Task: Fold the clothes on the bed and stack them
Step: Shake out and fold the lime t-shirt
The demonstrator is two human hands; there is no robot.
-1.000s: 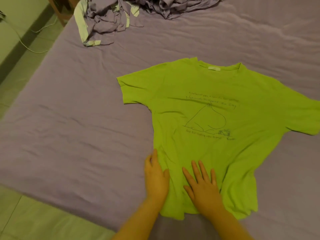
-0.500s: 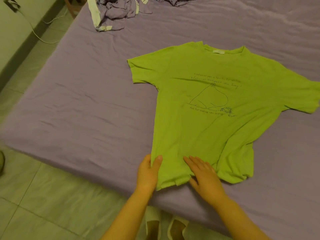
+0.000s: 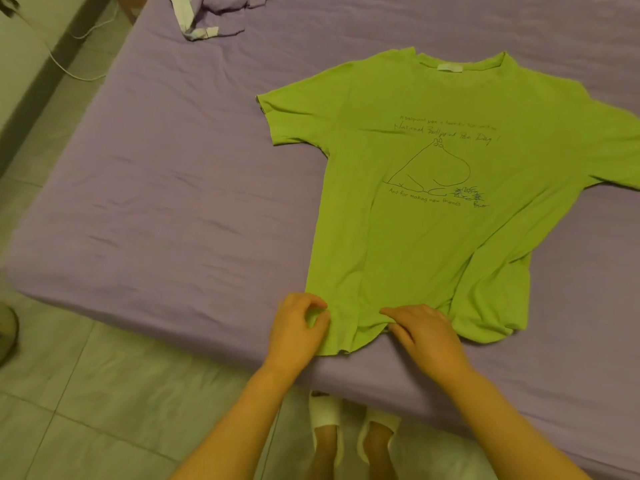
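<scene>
1. Green T-shirt (image 3: 433,216): spread face up on the purple bed (image 3: 173,202), collar on the far side of both hands, hem at the near bed edge under the fingers.
2. Left hand (image 3: 298,329): fingers curled, pinching the hem corner nearest it.
3. Right hand (image 3: 424,329): resting on the hem just beside the left hand; fingers bent onto the cloth, apparently gathering it, though a true pinch cannot be confirmed.
4. Unfolded purple clothes (image 3: 211,15): heaped well beyond the hands, past the shirt's left sleeve.
5. Likely fault: hem corner beyond the right hand bunched and doubled over. If folded as is, crease locked in and stack uneven.
6. Likely fault: hem at the very bed edge. Strong pull toward the body liable to drag the shirt off the mattress.
7. Change from half a second ago: left hand now closed on the hem instead of lying along it with thumb up; right hand drawn back from flat on the cloth to its edge.
</scene>
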